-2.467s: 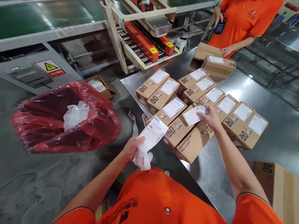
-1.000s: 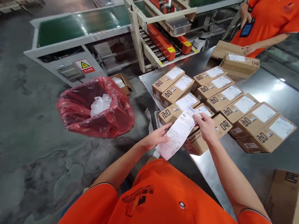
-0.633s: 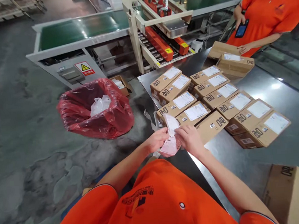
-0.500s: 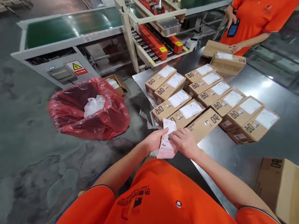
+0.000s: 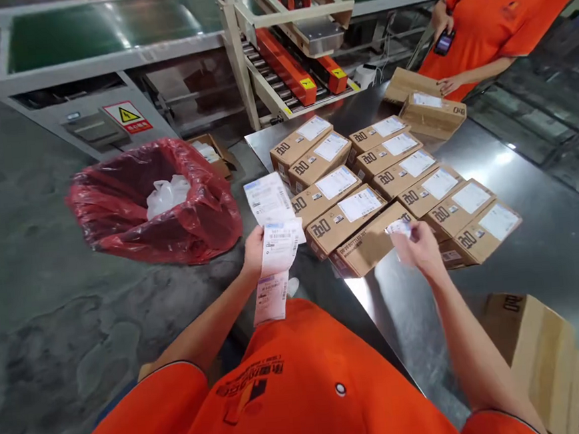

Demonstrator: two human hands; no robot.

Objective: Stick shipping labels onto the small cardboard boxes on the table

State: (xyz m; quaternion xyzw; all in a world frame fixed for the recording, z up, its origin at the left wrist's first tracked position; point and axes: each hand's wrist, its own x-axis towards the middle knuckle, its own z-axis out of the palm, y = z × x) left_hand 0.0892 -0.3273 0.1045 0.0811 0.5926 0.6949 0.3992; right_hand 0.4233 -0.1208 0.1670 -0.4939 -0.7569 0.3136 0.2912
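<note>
My left hand (image 5: 255, 252) is closed on a strip of printed shipping labels (image 5: 278, 248) that hangs in folds beside the table. A single shipping label (image 5: 399, 230) is pinched in my right hand (image 5: 425, 250), partly bent, over the near edge of the unlabelled carton (image 5: 371, 237). That carton lies at the near end of its row on the metal table. Just behind it stands a carton (image 5: 337, 221) with a white label on its top. More labelled cartons (image 5: 438, 188) stand in a second row to the right.
A bin lined with a red bag (image 5: 214, 216) stands on the floor at left. Behind the table (image 5: 505, 160) are a carton-sealing machine (image 5: 302, 62) and a green conveyor (image 5: 69, 34). A co-worker (image 5: 494, 20) at far right holds a phone. Larger cartons (image 5: 545, 350) sit near right.
My hands have moved apart. A single label is now in my right hand, which has swung right over the carton, while the label strip has gone left and unfolded in my left hand.
</note>
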